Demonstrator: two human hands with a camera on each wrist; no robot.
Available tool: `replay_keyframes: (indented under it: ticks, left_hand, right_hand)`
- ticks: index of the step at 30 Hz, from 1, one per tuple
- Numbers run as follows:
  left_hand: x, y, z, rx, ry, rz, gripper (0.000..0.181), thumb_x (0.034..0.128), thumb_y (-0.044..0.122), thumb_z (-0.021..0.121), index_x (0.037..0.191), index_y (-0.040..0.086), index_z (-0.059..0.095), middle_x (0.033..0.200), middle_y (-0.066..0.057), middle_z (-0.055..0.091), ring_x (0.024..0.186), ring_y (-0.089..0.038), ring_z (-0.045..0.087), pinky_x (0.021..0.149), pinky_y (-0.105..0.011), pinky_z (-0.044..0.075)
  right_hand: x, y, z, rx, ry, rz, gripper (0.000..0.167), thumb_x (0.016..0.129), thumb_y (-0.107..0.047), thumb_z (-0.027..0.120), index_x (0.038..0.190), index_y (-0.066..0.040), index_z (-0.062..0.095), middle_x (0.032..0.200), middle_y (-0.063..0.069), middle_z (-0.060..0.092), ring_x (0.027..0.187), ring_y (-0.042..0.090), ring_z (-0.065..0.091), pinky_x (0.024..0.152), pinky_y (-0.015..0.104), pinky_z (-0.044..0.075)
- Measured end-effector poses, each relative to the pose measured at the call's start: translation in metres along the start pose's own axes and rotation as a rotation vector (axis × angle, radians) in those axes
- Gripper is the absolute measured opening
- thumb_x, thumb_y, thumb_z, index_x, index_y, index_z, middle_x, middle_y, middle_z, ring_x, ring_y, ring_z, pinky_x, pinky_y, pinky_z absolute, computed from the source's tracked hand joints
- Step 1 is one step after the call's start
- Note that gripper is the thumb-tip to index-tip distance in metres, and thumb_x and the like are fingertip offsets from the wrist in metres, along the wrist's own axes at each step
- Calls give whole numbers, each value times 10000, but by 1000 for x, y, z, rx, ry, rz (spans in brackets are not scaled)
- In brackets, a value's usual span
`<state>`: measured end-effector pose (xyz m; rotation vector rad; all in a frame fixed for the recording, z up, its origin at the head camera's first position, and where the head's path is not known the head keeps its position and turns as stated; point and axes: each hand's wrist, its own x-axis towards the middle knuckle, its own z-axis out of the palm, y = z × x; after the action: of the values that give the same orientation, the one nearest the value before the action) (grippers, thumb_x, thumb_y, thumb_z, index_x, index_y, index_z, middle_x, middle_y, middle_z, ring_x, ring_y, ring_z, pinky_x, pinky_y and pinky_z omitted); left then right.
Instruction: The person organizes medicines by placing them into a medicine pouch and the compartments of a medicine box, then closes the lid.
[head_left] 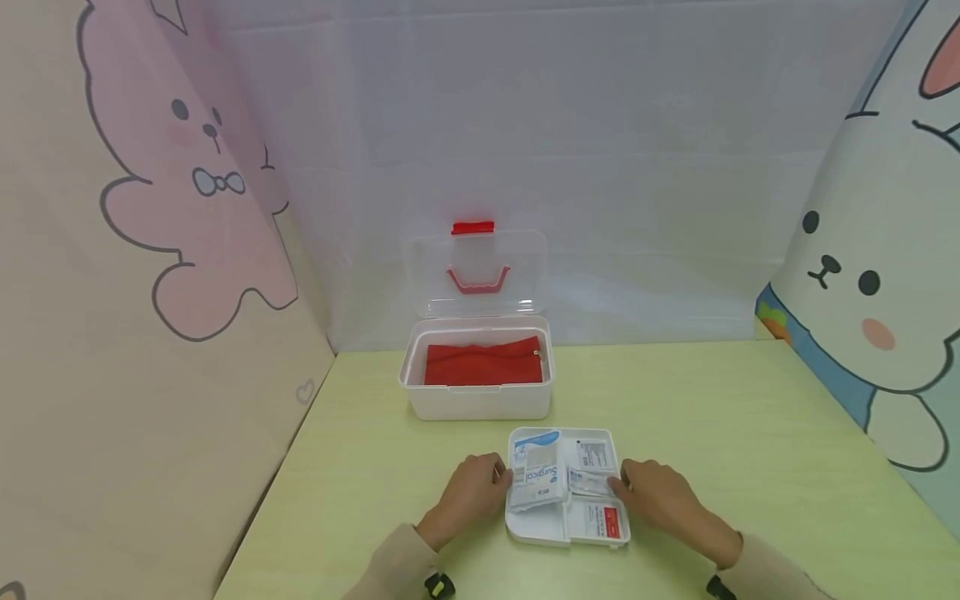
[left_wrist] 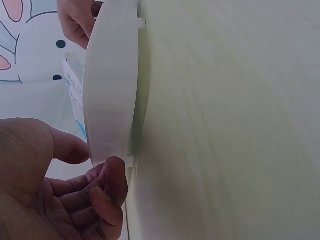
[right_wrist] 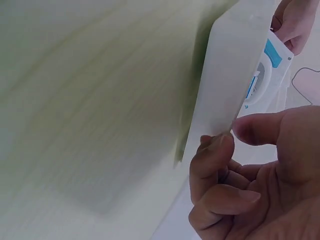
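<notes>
A shallow white compartment tray (head_left: 538, 527) is between my two hands at the front of the table. My left hand (head_left: 472, 492) pinches its left edge between thumb and fingers; the left wrist view shows the tray's side wall (left_wrist: 111, 90). On the opposite edge, my right hand (head_left: 666, 500) pinches the rim, thumb on top and a curled finger below. A white and blue packet marked "Surgical" (head_left: 537, 473) lies in the left compartment. Small flat packets (head_left: 592, 454) fill the right compartments, one with a red label (head_left: 611, 522). Whether the tray touches the table is unclear.
Behind the tray stands a white plastic box (head_left: 480, 406) holding a red pouch (head_left: 483, 364). Its clear lid (head_left: 427, 279) is raised, with a red handle (head_left: 480, 288) and red latch (head_left: 472, 227). Fabric walls with cartoon animals enclose the table (head_left: 697, 417).
</notes>
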<state>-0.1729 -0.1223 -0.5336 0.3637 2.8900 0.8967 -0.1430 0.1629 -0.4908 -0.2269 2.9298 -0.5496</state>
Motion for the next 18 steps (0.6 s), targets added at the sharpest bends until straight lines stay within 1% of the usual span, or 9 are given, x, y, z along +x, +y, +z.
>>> replay_keyframes:
  ticks: [4,11,15,18]
  left_hand:
    - [0,0,2,5,-14,-3,215,953,265,593,804,118,641,609,55,494,550,-75,445,485,-217,353]
    - [0,3,3,-10,-28,-7,216,945,213,574,742,140,572,598,52,454,529,-72,424,473,-211,327]
    - [-1,5,3,-5,-29,2,227,926,167,567,703,138,536,581,50,433,502,-72,408,455,-212,312]
    - [-3,7,0,-11,-26,-16,222,917,162,566,699,135,533,578,44,438,498,-78,410,452,-213,310]
  right_hand:
    - [-1,2,3,2,24,-23,234,935,-209,614,737,-96,558,591,-3,461,531,128,423,489,239,307]
    - [2,4,4,15,22,-28,262,940,-175,593,700,-108,512,583,0,444,523,127,411,484,231,291]
    - [4,2,3,-12,51,-46,282,935,-147,583,678,-106,475,576,8,427,511,132,401,473,238,291]
    - [4,1,1,-43,78,-55,287,926,-148,583,669,-107,462,570,8,418,506,132,394,467,245,290]
